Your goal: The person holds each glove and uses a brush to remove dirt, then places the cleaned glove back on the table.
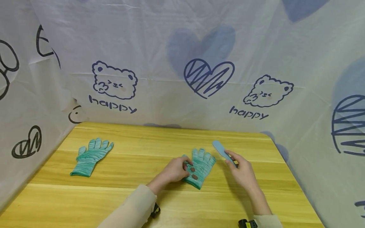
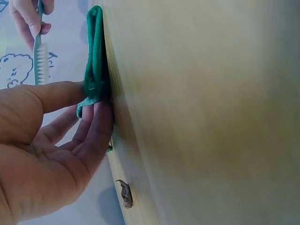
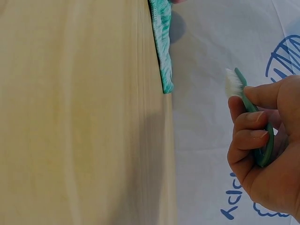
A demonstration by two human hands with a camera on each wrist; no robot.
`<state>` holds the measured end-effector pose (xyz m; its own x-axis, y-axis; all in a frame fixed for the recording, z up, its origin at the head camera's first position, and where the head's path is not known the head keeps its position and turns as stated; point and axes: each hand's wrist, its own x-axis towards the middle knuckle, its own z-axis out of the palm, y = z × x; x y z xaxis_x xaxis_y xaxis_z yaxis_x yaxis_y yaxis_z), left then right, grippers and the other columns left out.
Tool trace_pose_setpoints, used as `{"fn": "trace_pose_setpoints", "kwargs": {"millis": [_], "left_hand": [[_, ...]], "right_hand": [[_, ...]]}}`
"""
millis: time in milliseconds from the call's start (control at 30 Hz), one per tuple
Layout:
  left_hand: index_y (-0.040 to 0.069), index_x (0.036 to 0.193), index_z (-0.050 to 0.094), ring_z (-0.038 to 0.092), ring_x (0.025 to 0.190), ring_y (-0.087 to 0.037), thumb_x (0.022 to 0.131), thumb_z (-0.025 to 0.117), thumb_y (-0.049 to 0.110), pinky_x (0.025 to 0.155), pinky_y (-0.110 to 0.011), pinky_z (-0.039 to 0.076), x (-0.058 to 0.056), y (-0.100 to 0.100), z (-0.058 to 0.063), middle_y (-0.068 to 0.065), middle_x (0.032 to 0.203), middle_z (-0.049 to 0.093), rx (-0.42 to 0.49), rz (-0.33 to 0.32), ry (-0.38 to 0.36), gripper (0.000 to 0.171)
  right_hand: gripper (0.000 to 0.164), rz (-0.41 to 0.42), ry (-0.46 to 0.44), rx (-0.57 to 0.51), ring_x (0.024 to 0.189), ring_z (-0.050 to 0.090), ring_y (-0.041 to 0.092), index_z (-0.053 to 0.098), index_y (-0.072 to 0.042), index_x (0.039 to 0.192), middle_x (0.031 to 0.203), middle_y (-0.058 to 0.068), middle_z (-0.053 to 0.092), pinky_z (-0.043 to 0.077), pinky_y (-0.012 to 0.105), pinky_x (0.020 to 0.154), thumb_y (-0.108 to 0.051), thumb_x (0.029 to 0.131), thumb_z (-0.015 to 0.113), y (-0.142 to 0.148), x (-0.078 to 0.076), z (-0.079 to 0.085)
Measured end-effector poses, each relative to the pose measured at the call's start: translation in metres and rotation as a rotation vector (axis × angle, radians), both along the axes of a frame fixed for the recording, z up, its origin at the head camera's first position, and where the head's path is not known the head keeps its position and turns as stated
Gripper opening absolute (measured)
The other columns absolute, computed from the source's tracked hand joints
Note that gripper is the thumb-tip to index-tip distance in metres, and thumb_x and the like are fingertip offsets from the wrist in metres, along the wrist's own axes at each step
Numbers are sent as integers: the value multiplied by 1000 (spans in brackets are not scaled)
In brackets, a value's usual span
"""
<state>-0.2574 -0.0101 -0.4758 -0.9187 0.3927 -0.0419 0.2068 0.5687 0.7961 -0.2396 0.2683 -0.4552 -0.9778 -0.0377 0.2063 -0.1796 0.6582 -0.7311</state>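
A green-and-white knitted glove (image 1: 203, 165) lies on the wooden table, its fingers pointing away from me. Two brown spots (image 1: 195, 176) show on its palm area. My left hand (image 1: 174, 170) pinches the glove's left side; in the left wrist view the thumb lies over the green fabric (image 2: 95, 51) and the fingers reach under it. To the right, my right hand (image 1: 243, 172) holds a blue-green brush (image 1: 219, 148) above the table, beside the glove. White bristles (image 3: 233, 83) show at the brush's head in the right wrist view, and the fingers curl round its handle.
A second green knitted glove (image 1: 90, 157) lies flat at the table's left. White printed cloth (image 1: 159, 95) hangs behind the table (image 1: 137, 202) and at both sides. A small brownish lump (image 2: 125, 194) sits near the table's edge in the left wrist view.
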Motion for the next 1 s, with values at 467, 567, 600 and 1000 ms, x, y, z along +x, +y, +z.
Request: {"fn": "trace_pose_setpoints", "kwargs": {"millis": [467, 567, 600, 1000], "left_hand": [[-4, 110, 66, 62, 82, -19, 87, 75, -4, 71, -30, 57, -4, -4, 0, -9, 91, 65, 159, 207, -90, 25], [-4, 107, 69, 61, 82, -19, 89, 73, -4, 70, -29, 57, -5, -4, -1, -9, 90, 65, 160, 207, -102, 18], [-3, 105, 70, 61, 83, -19, 89, 73, -4, 70, -29, 56, -5, -5, -2, -9, 90, 65, 160, 207, -100, 16], [0, 101, 68, 57, 81, -20, 94, 68, -2, 68, -28, 50, -6, -3, -4, -9, 89, 61, 155, 245, -129, 7]], "right_hand": [[39, 2, -23, -2, 53, 36, 9, 62, -13, 145, 108, 12, 64, 38, 24, 48, -14, 105, 63, 1, -1, 0], [40, 4, -24, 0, 53, 36, 9, 62, -13, 145, 108, 12, 64, 38, 24, 48, -15, 105, 63, 1, -1, 0], [40, 4, -23, -1, 53, 36, 9, 62, -13, 145, 108, 12, 64, 38, 24, 48, -14, 105, 63, 1, -1, 0], [39, 1, -22, 6, 54, 36, 9, 63, -12, 144, 108, 12, 64, 38, 24, 49, -13, 105, 64, -1, 1, 2]]}}
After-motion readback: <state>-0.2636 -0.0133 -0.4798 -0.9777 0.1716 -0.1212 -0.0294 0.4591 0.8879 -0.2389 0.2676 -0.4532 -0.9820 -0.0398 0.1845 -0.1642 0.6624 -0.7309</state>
